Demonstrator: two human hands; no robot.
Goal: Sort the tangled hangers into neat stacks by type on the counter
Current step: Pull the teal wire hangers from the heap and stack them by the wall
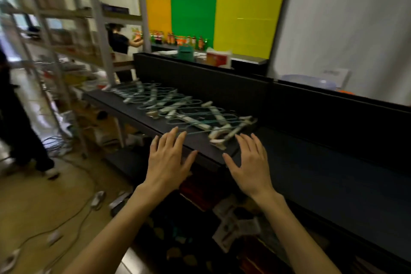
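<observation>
Both hands out flat over the near edge of the counter (138, 109), palms down, fingers spread wide, holding nothing. Left hand (168, 162) with fingertips right at one green wire of the hangers (178, 109), touching or just short of it, too blurry to tell. Right hand (249, 164) just beside the nearest pale clips (219, 138), which lie up and to the left of its fingertips, apart from them. Beyond both hands, the hangers in a loose overlapping tangle running away to the far left along the counter: thin green wire with whitish clips, all lying flat. To the right of the right hand, bare dark counter. Far past the hangers, a row of bottles (178, 39) under coloured wall panels (213, 20), and shelves (66, 29) off to the left of the left hand. Below the hands, clutter on the floor, blurry.
</observation>
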